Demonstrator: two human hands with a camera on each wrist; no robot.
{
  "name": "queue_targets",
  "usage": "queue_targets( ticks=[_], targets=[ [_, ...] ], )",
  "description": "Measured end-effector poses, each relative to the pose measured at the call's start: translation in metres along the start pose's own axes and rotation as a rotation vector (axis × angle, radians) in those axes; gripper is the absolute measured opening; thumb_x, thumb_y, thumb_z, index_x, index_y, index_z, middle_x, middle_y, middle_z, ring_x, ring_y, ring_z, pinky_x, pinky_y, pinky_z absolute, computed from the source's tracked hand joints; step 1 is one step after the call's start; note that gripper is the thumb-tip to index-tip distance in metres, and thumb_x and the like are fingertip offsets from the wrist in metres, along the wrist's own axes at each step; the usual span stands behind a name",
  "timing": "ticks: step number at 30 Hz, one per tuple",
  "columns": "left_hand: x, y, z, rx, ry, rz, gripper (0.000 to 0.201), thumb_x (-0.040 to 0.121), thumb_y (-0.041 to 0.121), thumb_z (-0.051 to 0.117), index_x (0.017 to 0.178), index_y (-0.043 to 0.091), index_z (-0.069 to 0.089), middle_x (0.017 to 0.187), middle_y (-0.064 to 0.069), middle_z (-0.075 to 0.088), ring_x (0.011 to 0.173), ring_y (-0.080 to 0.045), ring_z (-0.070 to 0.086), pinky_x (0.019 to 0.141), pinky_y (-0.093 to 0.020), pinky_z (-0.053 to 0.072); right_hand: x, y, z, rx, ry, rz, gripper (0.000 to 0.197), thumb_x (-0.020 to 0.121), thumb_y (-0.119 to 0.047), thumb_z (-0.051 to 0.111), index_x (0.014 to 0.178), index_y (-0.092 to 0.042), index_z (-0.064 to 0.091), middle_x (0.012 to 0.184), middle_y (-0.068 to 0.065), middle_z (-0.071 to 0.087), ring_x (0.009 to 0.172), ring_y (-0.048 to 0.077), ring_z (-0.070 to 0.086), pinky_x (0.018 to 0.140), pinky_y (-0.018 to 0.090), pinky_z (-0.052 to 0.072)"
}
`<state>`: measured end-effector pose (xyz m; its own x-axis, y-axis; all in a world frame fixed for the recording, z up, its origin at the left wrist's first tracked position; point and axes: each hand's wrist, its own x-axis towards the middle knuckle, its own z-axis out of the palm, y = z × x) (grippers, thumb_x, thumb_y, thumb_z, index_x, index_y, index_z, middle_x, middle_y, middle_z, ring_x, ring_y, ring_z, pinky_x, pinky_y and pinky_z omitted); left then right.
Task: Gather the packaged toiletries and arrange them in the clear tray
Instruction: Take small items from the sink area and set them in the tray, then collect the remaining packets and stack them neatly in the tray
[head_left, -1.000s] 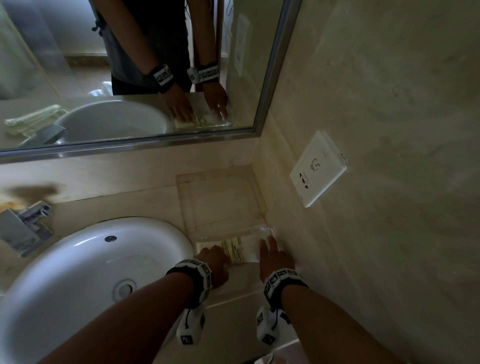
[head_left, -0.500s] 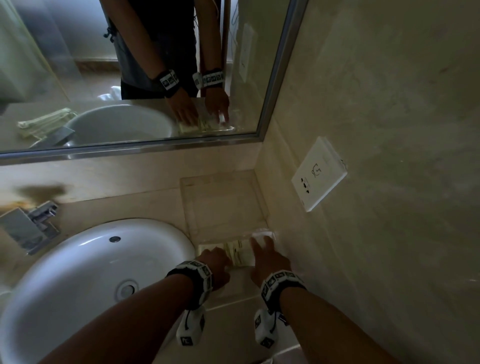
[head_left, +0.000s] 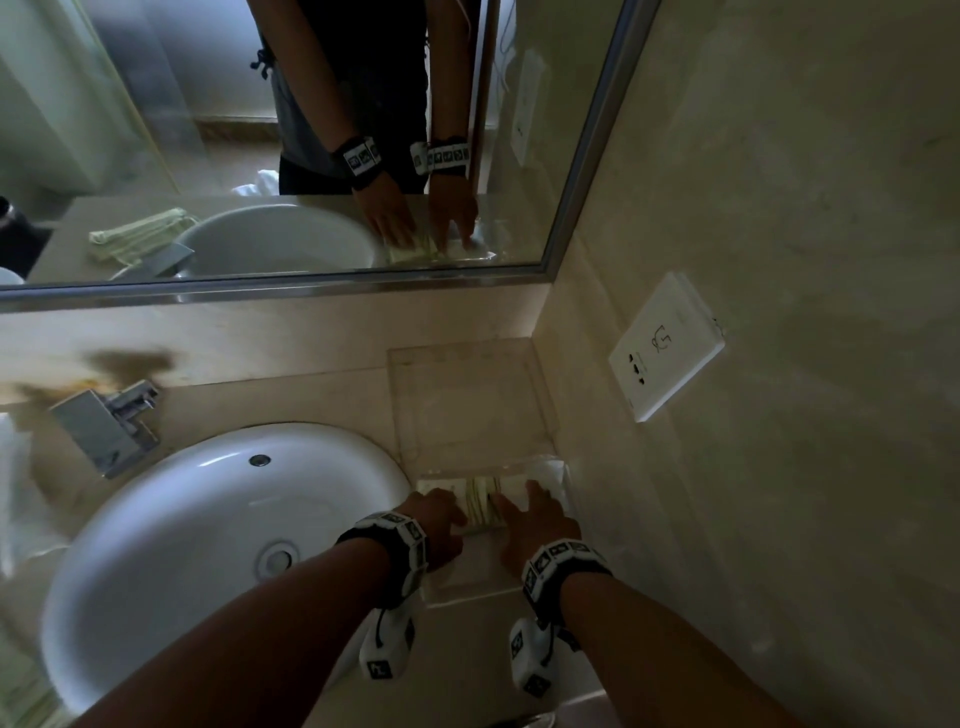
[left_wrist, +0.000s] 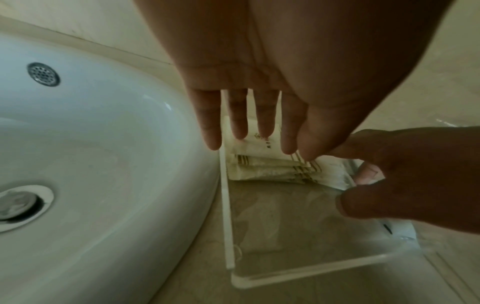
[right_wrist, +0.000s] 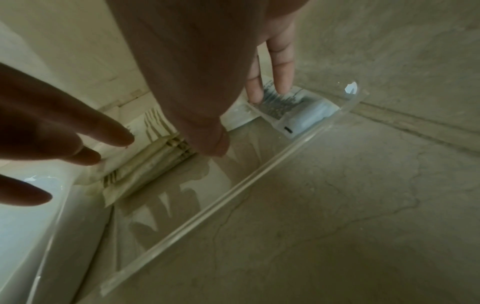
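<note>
packets (left_wrist: 270, 170) in clear tray (left_wrist: 306, 269), left hand (head_left: 436, 519) flat atop, right hand (head_left: 535, 525) fingers straight, print illegible

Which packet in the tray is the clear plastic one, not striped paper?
The clear packet at the tray's far corner by the side wall, under the right hand's fingertips. The striped paper packets lie stacked nearer the sink.

Two hands: left (head_left: 439, 519) and right (head_left: 535, 525). Two wristbands (head_left: 400, 545). One clear tray (left_wrist: 233, 236), one sink (head_left: 208, 519), one faucet (head_left: 104, 426), one mirror (head_left: 311, 130), one wall socket (head_left: 665, 348). Striped paper packets (left_wrist: 272, 168): at least two, stacked; exact count unclear. One clear-wrapped packet (right_wrist: 293, 111).
</note>
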<state>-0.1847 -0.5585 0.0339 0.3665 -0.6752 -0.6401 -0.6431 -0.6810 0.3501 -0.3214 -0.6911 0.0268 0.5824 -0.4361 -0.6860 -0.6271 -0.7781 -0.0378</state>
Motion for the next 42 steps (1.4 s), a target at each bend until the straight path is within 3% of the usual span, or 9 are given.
queue_targets(
  ticks=[8, 13, 19, 24, 31, 37, 42],
  targets=[
    [-0.018, -0.013, -0.014, -0.031, 0.076, -0.047, 0.048, 0.088, 0.046, 0.055, 0.134, 0.035, 0.049, 0.149, 0.001, 0.036, 0.131, -0.023, 0.044, 0.108, -0.034, 0.038, -0.010, -0.005, -0.022, -0.050, 0.031, -0.032, 0.079, 0.091, -0.045, 0.055, 0.151, -0.048, 0.004, 0.163, 0.003, -0.013, 0.148, 0.038, 0.006, 0.116, 0.053, 0.025],
    [-0.049, -0.036, -0.035, -0.146, 0.189, -0.134, 0.038, 0.091, 0.040, 0.054, 0.128, 0.032, 0.057, 0.141, 0.001, 0.044, 0.122, -0.020, 0.053, 0.102, -0.034, 0.045, -0.013, -0.019, -0.040, -0.063, 0.099, -0.039, 0.072, 0.087, -0.041, 0.058, 0.149, -0.041, 0.022, 0.163, 0.003, -0.005, 0.145, 0.037, 0.016, 0.111, 0.052, 0.033],
    [-0.092, -0.081, -0.054, -0.169, 0.312, -0.239, 0.036, 0.092, 0.036, 0.053, 0.127, 0.030, 0.060, 0.139, 0.000, 0.049, 0.120, -0.021, 0.055, 0.103, -0.035, 0.045, -0.015, -0.047, -0.053, -0.123, 0.131, -0.086, 0.071, 0.087, -0.044, 0.053, 0.150, -0.038, 0.020, 0.162, 0.004, -0.002, 0.144, 0.033, 0.016, 0.110, 0.048, 0.036],
    [-0.128, -0.121, -0.061, -0.227, 0.387, -0.289, 0.037, 0.091, 0.035, 0.054, 0.127, 0.028, 0.060, 0.137, -0.002, 0.053, 0.119, -0.024, 0.057, 0.102, -0.034, 0.046, -0.017, -0.110, -0.067, -0.106, 0.183, -0.189, 0.078, 0.083, -0.053, 0.056, 0.152, -0.038, 0.020, 0.163, 0.001, -0.002, 0.146, 0.030, 0.014, 0.112, 0.044, 0.035],
    [-0.183, -0.197, -0.046, -0.371, 0.462, -0.381, 0.036, 0.090, 0.033, 0.054, 0.125, 0.026, 0.061, 0.135, -0.003, 0.054, 0.121, -0.025, 0.054, 0.103, -0.036, 0.044, -0.037, -0.221, -0.067, -0.200, 0.242, -0.362, 0.070, 0.084, -0.050, 0.053, 0.148, -0.037, 0.026, 0.158, 0.004, 0.014, 0.138, 0.030, 0.029, 0.105, 0.042, 0.042],
    [-0.228, -0.269, -0.029, -0.451, 0.494, -0.473, 0.033, 0.090, 0.022, 0.049, 0.116, 0.012, 0.067, 0.126, -0.007, 0.064, 0.117, -0.027, 0.057, 0.098, -0.030, 0.044, -0.047, -0.313, -0.057, -0.265, 0.213, -0.510, 0.071, 0.084, -0.047, 0.053, 0.148, -0.035, 0.026, 0.157, 0.002, 0.017, 0.139, 0.029, 0.029, 0.107, 0.042, 0.039],
    [-0.273, -0.337, -0.010, -0.509, 0.519, -0.611, 0.034, 0.085, 0.030, 0.055, 0.116, 0.021, 0.067, 0.127, -0.002, 0.064, 0.118, -0.024, 0.058, 0.097, -0.028, 0.044, -0.051, -0.377, -0.039, -0.356, 0.186, -0.585, 0.070, 0.085, -0.047, 0.054, 0.148, -0.030, 0.028, 0.157, 0.005, 0.019, 0.141, 0.031, 0.026, 0.107, 0.044, 0.040]
  ],
)
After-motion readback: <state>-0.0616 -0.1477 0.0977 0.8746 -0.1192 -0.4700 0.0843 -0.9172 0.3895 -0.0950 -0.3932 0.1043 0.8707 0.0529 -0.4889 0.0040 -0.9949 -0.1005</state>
